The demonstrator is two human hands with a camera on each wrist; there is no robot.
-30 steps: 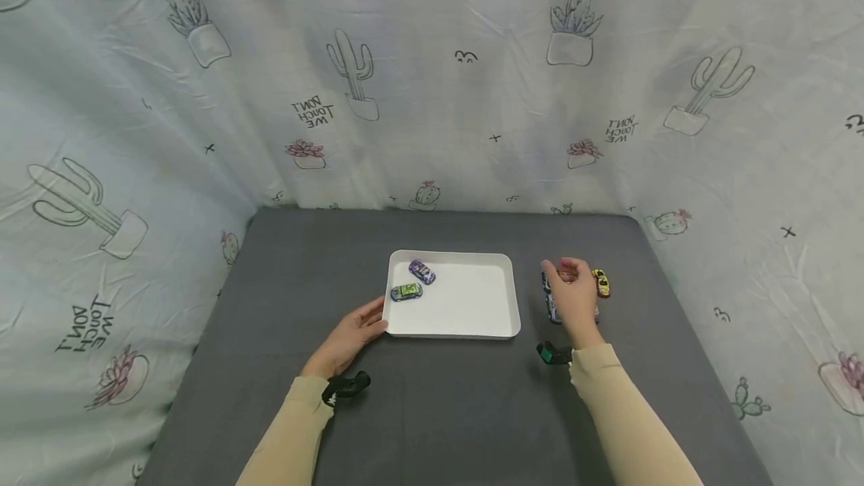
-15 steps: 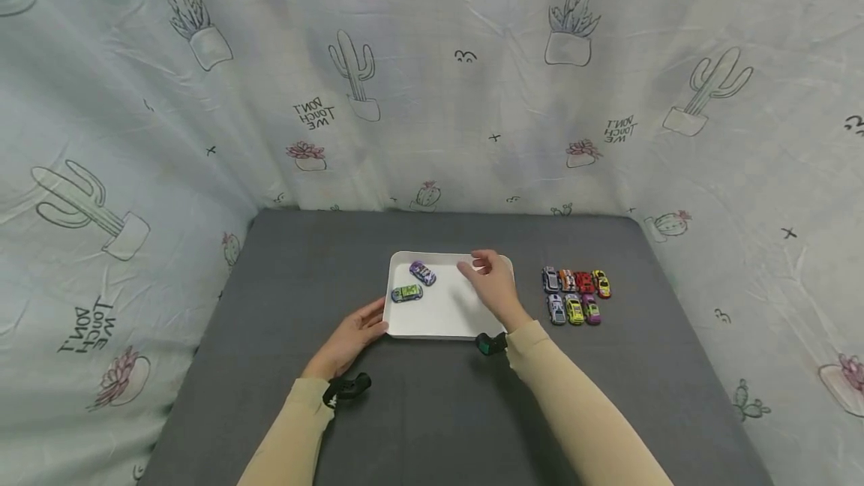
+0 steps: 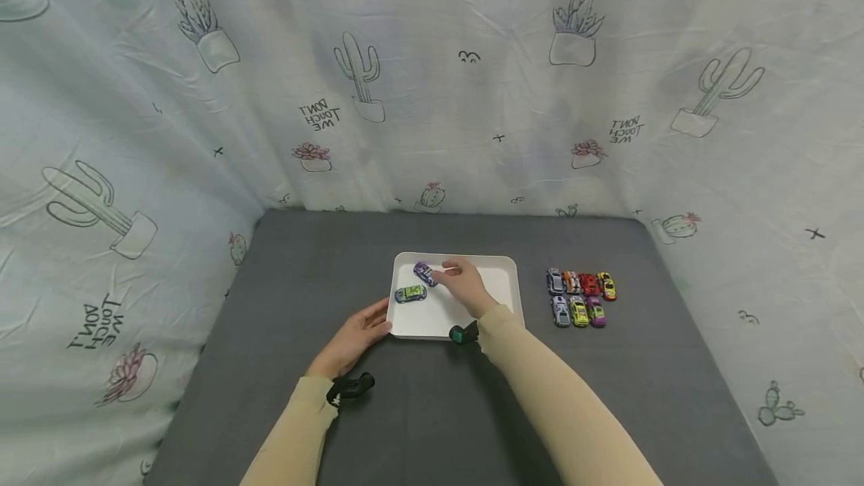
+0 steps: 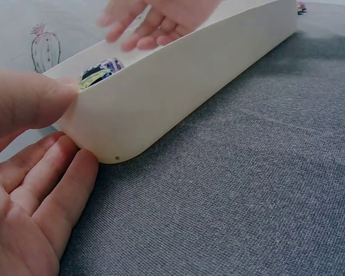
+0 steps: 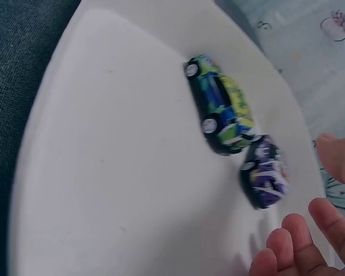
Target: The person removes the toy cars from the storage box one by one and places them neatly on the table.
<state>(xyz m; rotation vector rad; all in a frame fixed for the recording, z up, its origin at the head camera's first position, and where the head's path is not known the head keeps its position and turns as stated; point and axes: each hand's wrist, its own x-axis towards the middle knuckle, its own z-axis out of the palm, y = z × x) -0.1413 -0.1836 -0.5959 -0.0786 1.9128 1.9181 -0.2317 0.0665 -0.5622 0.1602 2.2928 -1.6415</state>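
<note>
A white tray (image 3: 472, 325) lies on the grey table, two toy cars at its left end. One is a green and blue toy car (image 5: 221, 103); beside it, at an angle, is a purple and white toy car (image 5: 267, 172). My left hand (image 3: 351, 340) rests against the tray's near left corner, thumb at the rim and straight fingers along the outer wall (image 4: 161, 98). Over the tray, close to the purple car, is my right hand (image 3: 464, 287). Its thumb and fingers are apart with nothing between them in the right wrist view.
Right of the tray, several toy cars stand in two rows, among them a red car (image 3: 589, 284), a yellow car (image 3: 578, 311) and a purple and green car (image 3: 596, 312). A cactus-print curtain (image 3: 432, 96) surrounds the table (image 3: 418, 426).
My right hand has moved left from the rows of cars, over the tray, to the purple car. The left hand stays at the tray's corner.
</note>
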